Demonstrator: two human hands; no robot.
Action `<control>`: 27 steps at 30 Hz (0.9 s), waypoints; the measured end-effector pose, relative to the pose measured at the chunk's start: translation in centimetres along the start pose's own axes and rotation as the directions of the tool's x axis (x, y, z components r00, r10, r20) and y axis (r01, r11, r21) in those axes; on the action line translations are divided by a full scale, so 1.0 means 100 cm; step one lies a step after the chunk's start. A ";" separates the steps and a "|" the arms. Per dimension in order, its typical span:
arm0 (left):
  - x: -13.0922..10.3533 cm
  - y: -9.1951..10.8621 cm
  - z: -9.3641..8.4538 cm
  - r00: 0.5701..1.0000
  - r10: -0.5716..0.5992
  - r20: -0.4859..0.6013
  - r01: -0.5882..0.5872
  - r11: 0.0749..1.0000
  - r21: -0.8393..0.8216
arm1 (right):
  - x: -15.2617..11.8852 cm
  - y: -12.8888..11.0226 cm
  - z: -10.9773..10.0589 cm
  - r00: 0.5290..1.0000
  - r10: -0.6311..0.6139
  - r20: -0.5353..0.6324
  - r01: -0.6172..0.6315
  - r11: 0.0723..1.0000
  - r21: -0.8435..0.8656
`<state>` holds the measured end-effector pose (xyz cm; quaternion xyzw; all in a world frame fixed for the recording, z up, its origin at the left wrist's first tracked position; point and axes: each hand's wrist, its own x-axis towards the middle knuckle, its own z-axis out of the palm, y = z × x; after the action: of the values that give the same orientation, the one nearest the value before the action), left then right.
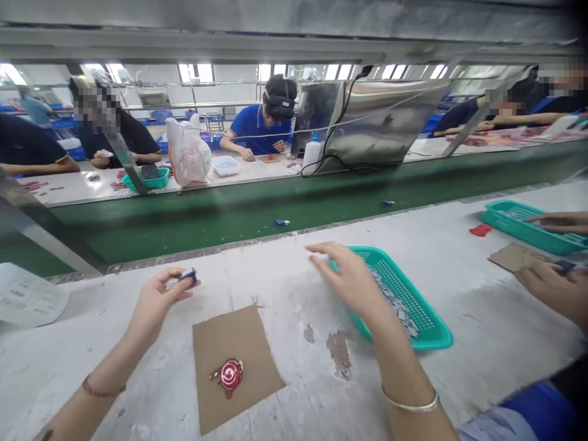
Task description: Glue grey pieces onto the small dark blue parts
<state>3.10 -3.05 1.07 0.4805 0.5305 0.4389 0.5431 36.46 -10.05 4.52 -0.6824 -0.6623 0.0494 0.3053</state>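
Observation:
My left hand (163, 297) is closed over the table, pinching a small dark blue piece (188, 277) between thumb and fingertips. What kind of part it is, I cannot make out. My right hand (344, 275) has its fingers stretched out and holds nothing visible; it hovers at the left rim of a green perforated basket (434, 334). Inside that basket lie many small whitish-grey pieces (397, 306). Between my hands, nearer to me, a brown cardboard square (229, 343) lies flat. On it sits a round, glossy red thing (230, 373) with brownish wet-looking smears around it.
Beyond the table edge runs a green surface (220, 223) carrying two small blue-and-white pieces (282, 223). A white container (32, 294) stands at left. At right, a co-worker's hands (549, 285) are near another green basket (519, 226) and cardboard (514, 256). Other people sit opposite.

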 end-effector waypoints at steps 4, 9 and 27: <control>0.061 -0.014 -0.021 0.984 0.158 -0.088 -0.124 0.944 0.307 | 0.006 0.081 -0.016 0.863 0.495 0.099 -0.456 0.848 -0.270; 0.128 -0.021 -0.029 0.933 0.294 -0.206 -0.099 0.761 0.641 | 0.019 0.108 -0.013 0.821 0.531 0.209 -0.447 0.826 -0.343; 0.165 -0.010 0.018 0.844 0.534 0.043 -0.290 0.389 0.875 | 0.038 0.098 -0.005 0.850 0.492 0.190 -0.356 0.801 -0.481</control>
<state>5.70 13.01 -2.57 0.7423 0.6006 0.2952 0.0353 45.69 -6.08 1.48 -0.8483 -0.5237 0.0754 0.0228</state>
